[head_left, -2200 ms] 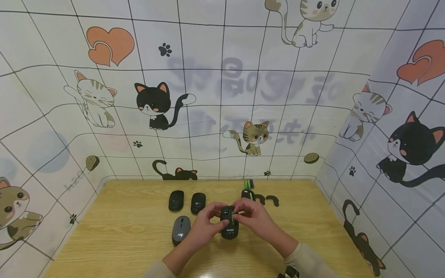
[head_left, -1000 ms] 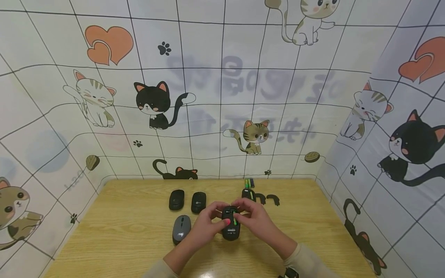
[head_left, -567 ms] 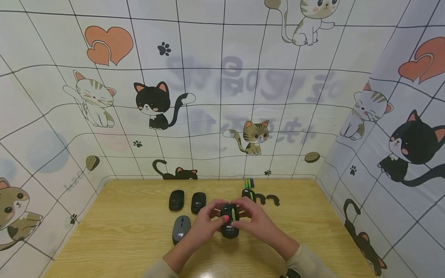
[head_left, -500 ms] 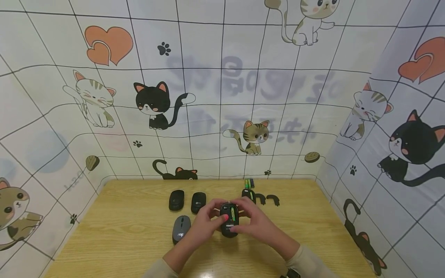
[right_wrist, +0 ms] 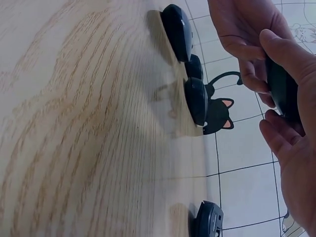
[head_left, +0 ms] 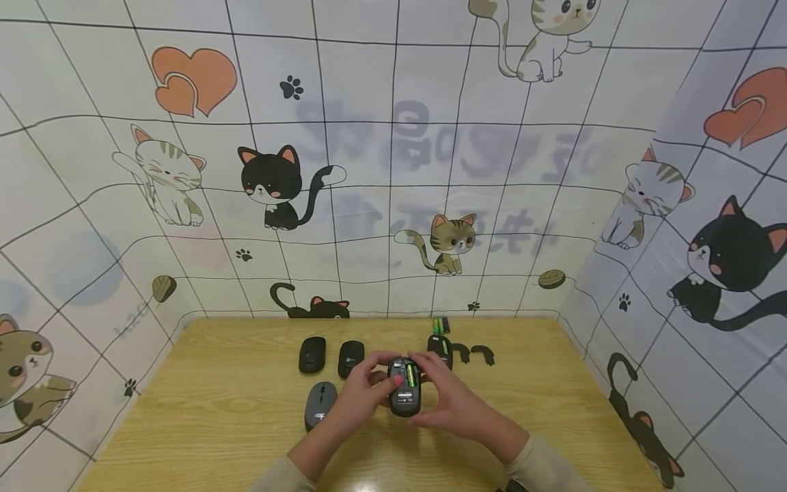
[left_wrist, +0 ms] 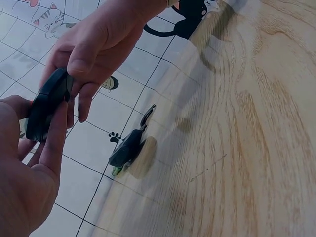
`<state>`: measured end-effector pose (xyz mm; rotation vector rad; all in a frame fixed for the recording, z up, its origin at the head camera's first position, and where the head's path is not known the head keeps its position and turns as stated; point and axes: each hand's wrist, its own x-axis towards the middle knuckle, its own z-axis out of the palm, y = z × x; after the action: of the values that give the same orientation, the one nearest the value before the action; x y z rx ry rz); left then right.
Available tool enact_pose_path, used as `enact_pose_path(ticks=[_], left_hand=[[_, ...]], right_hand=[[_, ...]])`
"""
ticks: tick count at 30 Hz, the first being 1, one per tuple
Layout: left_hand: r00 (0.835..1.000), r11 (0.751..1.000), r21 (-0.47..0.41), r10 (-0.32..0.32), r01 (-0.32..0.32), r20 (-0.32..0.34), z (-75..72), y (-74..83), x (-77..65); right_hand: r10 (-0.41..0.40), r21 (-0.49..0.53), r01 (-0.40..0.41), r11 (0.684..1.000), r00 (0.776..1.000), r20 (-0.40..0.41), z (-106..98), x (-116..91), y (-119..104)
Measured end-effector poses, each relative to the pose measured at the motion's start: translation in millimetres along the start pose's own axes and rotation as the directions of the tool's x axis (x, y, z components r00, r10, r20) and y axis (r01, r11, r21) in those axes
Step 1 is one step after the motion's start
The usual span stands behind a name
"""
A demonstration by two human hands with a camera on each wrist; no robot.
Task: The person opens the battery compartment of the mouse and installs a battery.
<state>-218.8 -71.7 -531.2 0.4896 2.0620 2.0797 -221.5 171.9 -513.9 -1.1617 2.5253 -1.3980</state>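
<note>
A black computer mouse (head_left: 404, 404) is held up over the table, underside facing the head camera. A green battery (head_left: 411, 375) lies in its uncovered battery slot. My left hand (head_left: 364, 395) grips the mouse from the left, thumb on the underside beside the slot and fingers beneath. On the other side, my right hand (head_left: 460, 404) has its fingers along the upper right edge and its thumb low, near the bottom end. The left wrist view catches the mouse (left_wrist: 45, 106) edge-on between both hands.
Behind the right hand lies another upturned mouse (head_left: 440, 347) with a battery in it. Two curved black covers (head_left: 482, 352) and several loose batteries (head_left: 438, 325) are near it. Two black mice (head_left: 312, 355) and a grey mouse (head_left: 320, 404) sit left on the wooden table (head_left: 215, 403).
The right fingers and thumb have come away from the battery, which now shows inside the slot. The right thumb has slid down toward the mouse's lower end, and the mouse has tilted slightly.
</note>
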Motion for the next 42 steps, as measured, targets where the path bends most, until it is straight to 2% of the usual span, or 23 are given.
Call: enact_pose_path(ticks=[4, 8, 11, 16, 18, 24, 28, 30, 33, 36, 42], left_hand=[[1.000, 1.000, 0.026, -0.006, 0.006, 0.008, 0.3, -0.3, -0.2], [0.999, 0.992, 0.120, 0.025, -0.028, 0.026, -1.2, 2.1, -1.7], [0.997, 0.985, 0.167, 0.027, -0.038, 0.072, -3.7, 4.1, -3.3], [0.986, 0.980, 0.194, 0.013, -0.046, 0.168, -8.3, 7.6, -5.2], [0.981, 0.969, 0.234, 0.030, -0.075, 0.191, -9.9, 8.8, -4.8], [0.973, 0.916, 0.367, 0.084, -0.160, 0.214, -12.3, 10.7, -0.7], [0.972, 0.896, 0.414, 0.074, -0.162, 0.222, -14.2, 12.8, 2.8], [0.971, 0.893, 0.420, 0.067, -0.162, 0.231, -16.4, 13.5, 5.2], [0.963, 0.880, 0.435, 0.079, -0.189, 0.258, -21.2, 13.9, 10.1], [0.953, 0.851, 0.472, 0.101, -0.232, 0.285, -24.8, 14.7, 16.0], [0.943, 0.748, 0.597, 0.118, -0.290, 0.310, -28.9, 16.0, 31.3]], right_hand=[[0.006, 0.009, -0.006, 1.000, 1.000, -0.014, 0.6, -0.7, 1.3], [-0.007, 0.031, 0.008, 0.999, 0.999, -0.039, -0.7, -0.9, 4.0], [-0.018, 0.046, 0.020, 0.999, 0.999, -0.049, -3.3, -0.9, 5.8], [0.003, 0.082, -0.001, 0.997, 1.000, -0.028, -9.5, -2.9, 6.6], [0.019, 0.095, -0.018, 0.995, 1.000, -0.013, -11.7, -3.8, 6.6], [0.066, 0.113, -0.069, 0.991, 0.997, 0.034, -15.5, -2.9, 5.5], [0.102, 0.093, -0.107, 0.990, 0.993, 0.061, -18.1, -1.3, 5.2], [0.124, 0.077, -0.130, 0.989, 0.990, 0.072, -19.4, 0.0, 5.9], [0.151, 0.067, -0.157, 0.985, 0.985, 0.083, -21.1, 3.3, 8.0], [0.166, 0.059, -0.171, 0.983, 0.982, 0.090, -23.0, 7.9, 9.5], [0.141, -0.053, -0.137, 0.989, 0.987, 0.074, -27.4, 16.2, 16.1]])
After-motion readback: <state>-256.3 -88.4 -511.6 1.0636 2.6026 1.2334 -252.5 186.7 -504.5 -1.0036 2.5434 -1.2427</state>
